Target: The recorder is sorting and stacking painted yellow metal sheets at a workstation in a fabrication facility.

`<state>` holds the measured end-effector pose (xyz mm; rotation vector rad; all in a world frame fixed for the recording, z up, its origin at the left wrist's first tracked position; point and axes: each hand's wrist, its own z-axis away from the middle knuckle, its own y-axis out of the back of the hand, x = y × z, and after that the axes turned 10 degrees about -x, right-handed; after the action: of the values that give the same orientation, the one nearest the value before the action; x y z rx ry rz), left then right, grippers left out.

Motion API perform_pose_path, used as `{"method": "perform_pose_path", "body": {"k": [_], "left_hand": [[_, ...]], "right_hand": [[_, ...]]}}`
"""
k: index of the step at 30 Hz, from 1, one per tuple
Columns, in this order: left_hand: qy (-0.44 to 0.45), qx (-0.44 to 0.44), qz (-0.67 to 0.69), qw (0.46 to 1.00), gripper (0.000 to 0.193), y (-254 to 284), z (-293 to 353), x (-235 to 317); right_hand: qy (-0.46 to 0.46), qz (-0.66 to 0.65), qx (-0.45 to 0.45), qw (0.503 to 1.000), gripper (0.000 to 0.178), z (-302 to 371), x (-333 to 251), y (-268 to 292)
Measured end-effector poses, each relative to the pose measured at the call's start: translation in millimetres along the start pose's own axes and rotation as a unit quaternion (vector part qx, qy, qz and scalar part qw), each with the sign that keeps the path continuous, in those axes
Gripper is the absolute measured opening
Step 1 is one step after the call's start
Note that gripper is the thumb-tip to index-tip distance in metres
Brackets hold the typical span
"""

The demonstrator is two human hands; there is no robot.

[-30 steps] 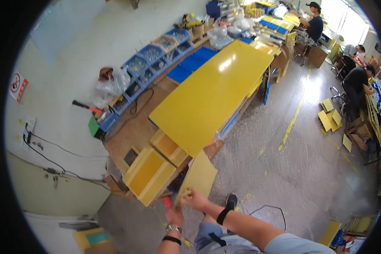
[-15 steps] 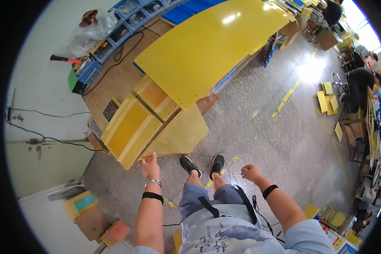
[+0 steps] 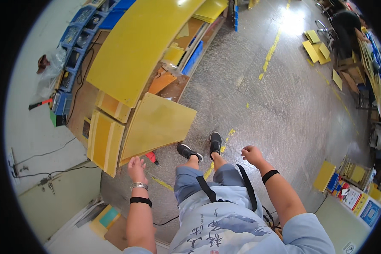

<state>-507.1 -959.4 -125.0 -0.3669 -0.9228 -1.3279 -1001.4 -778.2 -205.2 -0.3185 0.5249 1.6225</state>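
My left hand (image 3: 136,170) is just below the near edge of a yellow board (image 3: 158,120) with slanted sides, its loosely bent fingers slightly apart. Nothing shows in it; whether a fingertip touches the board I cannot tell. Left of that board lies a yellow panel with paler strips (image 3: 106,142), a smaller similar piece (image 3: 114,106) beyond it. A large glossy yellow panel (image 3: 131,51) covers much of the bench. My right hand (image 3: 252,155) hangs over the floor, right of my shoes, fingers curled in, with nothing visible in it.
Blue parts bins (image 3: 72,34) line the wall side of the bench (image 3: 78,101). A red and black tool (image 3: 152,157) shows below the slanted board. Yellow panels (image 3: 316,50) lie on the floor at the far right, near a person (image 3: 347,25). A white cabinet (image 3: 345,216) stands at lower right.
My view has turned and come closer, so the bench sits further left. My left hand has shifted left and down along the slanted board's near edge. The right hand stays curled over the floor.
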Motion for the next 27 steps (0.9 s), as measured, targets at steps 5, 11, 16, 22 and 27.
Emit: {"method": "perform_pose_path", "body": {"k": [5,11,16,22,27], "left_hand": [[0.026,-0.011,0.051,0.998,0.052,-5.1,0.0,13.2],[0.042,-0.057,0.096,0.993,0.098,-4.7,0.4,26.2],[0.066,-0.064,0.142,0.986,0.131,-14.3,12.9,44.1],[0.080,-0.049,0.162,0.982,0.128,-15.9,15.2,49.6],[0.073,-0.073,0.177,0.979,0.127,-8.1,17.2,49.3]], "right_hand": [[-0.060,-0.004,0.045,0.997,0.031,14.4,59.3,18.7],[-0.087,-0.032,0.068,0.993,0.030,22.7,97.0,33.9],[-0.078,-0.052,0.067,0.993,0.030,17.7,84.0,28.7],[-0.038,-0.085,0.046,0.995,0.030,5.1,47.5,14.3],[-0.036,-0.078,0.042,0.995,0.029,0.7,38.7,11.4]]}}
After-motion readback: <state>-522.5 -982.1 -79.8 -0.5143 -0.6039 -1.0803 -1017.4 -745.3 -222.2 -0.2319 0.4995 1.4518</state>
